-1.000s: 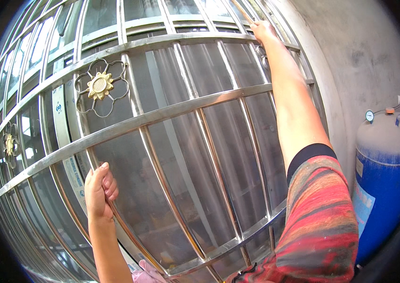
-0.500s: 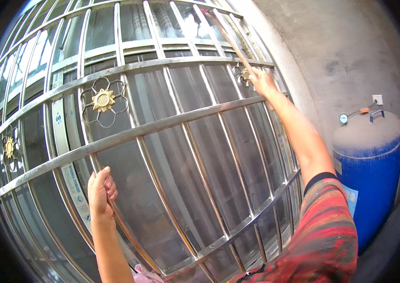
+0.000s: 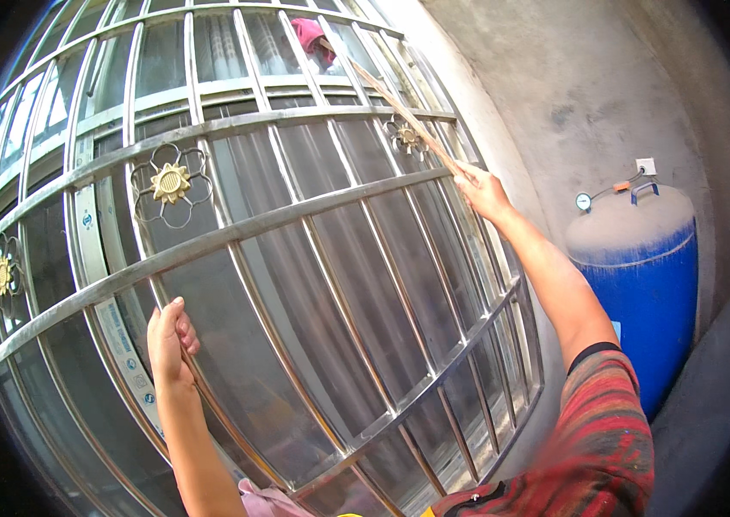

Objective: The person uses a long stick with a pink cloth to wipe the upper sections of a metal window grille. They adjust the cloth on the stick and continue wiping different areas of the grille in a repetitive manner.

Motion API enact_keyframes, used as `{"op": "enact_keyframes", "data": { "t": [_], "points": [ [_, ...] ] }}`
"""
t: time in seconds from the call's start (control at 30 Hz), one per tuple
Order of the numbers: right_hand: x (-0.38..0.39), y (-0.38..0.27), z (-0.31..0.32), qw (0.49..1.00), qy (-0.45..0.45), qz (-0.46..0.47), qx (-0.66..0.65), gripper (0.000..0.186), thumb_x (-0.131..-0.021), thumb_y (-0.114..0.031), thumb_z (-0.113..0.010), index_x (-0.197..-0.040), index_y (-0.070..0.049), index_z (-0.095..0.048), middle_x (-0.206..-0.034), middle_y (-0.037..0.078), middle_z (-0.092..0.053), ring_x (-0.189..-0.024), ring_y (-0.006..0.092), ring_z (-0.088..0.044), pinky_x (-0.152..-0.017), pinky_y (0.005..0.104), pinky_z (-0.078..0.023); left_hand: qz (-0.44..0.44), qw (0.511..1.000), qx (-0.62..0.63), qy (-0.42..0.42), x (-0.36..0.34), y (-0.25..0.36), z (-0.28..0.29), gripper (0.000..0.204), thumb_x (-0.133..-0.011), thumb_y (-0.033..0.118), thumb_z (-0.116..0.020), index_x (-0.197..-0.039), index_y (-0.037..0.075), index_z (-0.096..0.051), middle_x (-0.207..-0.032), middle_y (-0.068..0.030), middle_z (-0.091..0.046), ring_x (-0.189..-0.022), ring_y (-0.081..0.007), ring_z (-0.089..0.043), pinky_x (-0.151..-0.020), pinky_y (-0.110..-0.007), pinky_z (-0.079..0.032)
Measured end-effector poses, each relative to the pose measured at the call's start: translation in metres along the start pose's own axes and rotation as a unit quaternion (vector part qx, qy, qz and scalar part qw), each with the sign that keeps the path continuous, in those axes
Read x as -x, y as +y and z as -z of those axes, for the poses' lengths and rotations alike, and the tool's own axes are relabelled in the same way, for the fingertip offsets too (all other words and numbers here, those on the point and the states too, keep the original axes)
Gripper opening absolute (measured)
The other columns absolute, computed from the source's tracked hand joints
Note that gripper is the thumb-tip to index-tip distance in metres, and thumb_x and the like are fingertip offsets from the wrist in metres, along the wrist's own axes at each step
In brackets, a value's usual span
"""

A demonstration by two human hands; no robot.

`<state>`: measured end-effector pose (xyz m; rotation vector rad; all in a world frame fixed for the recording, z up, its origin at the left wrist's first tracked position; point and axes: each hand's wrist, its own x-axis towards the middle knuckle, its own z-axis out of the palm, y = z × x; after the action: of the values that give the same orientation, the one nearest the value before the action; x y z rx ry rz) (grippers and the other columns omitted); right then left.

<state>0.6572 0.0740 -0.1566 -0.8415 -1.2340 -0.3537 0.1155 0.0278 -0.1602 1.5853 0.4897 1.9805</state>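
My left hand (image 3: 172,341) is wrapped round an upright metal bar of the shiny window grille (image 3: 313,207). Up at the right, my right hand (image 3: 481,191) grips the lower end of a thin wooden stick (image 3: 408,114), which slants up and left. At the stick's far end is a pink cloth (image 3: 309,36), seen against the window glass (image 3: 270,43) through the bars. A gold flower ornament (image 3: 406,136) sits on the grille close to the stick's middle.
A blue tank (image 3: 641,293) with a dusty top stands at the right, with a round gauge (image 3: 584,202) on a thin line. Behind it rises a bare grey wall (image 3: 555,95). Another gold flower ornament (image 3: 170,183) is at the grille's left middle.
My right hand has come down, drawing the stick lower, and the pink cloth now shows plainly. The view has shifted, and my left hand still holds the same bar.
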Motion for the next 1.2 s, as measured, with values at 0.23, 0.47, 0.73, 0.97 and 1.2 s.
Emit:
{"op": "enact_keyframes", "data": {
  "t": [0.23, 0.47, 0.73, 0.97, 1.2],
  "points": [
    [0.008, -0.031, 0.011, 0.998, -0.032, -0.038, -0.032, 0.04, -0.089, -0.021, -0.055, -0.128, -0.01, -0.053, -0.056, -0.004, -0.051, -0.044, 0.006, -0.046, -0.042, 0.0237, -0.039, -0.014, 1.0, 0.008, -0.011, 0.001, -0.001, 0.001, 0.016, -0.086, 0.019, -0.057, -0.078, 0.012, -0.046, -0.055, 0.005, -0.039, -0.042, -0.0034, -0.034, -0.037, -0.019, -0.027],
    [0.007, -0.033, 0.016, 0.997, -0.051, -0.052, -0.019, 0.046, -0.089, -0.02, -0.052, -0.133, -0.009, -0.047, -0.057, 0.0, -0.054, -0.044, 0.0078, -0.047, -0.041, 0.024, -0.039, -0.013, 1.0, 0.01, -0.007, 0.002, 0.0, -0.001, 0.013, -0.087, 0.018, -0.057, -0.08, 0.012, -0.047, -0.055, 0.006, -0.04, -0.042, -0.0027, -0.034, -0.037, -0.018, -0.028],
    [-0.03, -0.039, -0.002, 0.997, -0.048, -0.039, -0.045, 0.033, -0.092, -0.017, -0.05, -0.121, -0.003, -0.051, -0.065, 0.002, -0.058, -0.043, 0.0062, -0.044, -0.038, 0.0208, -0.036, -0.013, 1.0, 0.002, 0.004, 0.003, 0.0, -0.002, 0.012, -0.086, 0.017, -0.057, -0.081, 0.012, -0.047, -0.055, 0.006, -0.039, -0.042, -0.0032, -0.034, -0.038, -0.019, -0.028],
    [-0.085, -0.064, -0.022, 0.995, -0.047, -0.069, -0.052, 0.035, -0.094, -0.022, -0.048, -0.127, -0.011, -0.052, -0.063, 0.0, -0.055, -0.045, 0.0053, -0.045, -0.039, 0.021, -0.037, -0.015, 1.0, 0.001, 0.012, 0.002, -0.002, -0.001, 0.014, -0.086, 0.017, -0.057, -0.08, 0.013, -0.046, -0.054, 0.0059, -0.039, -0.042, -0.0036, -0.034, -0.037, -0.019, -0.027],
    [-0.108, -0.062, -0.036, 0.995, -0.043, -0.037, -0.083, 0.036, -0.09, -0.02, -0.049, -0.124, -0.011, -0.055, -0.069, 0.0, -0.059, -0.049, 0.0053, -0.047, -0.042, 0.0213, -0.038, -0.025, 0.999, -0.019, 0.025, 0.002, -0.002, -0.004, 0.02, -0.087, 0.018, -0.057, -0.074, 0.014, -0.043, -0.052, 0.0055, -0.039, -0.04, -0.0034, -0.034, -0.035, -0.019, -0.027]
  ]
}}
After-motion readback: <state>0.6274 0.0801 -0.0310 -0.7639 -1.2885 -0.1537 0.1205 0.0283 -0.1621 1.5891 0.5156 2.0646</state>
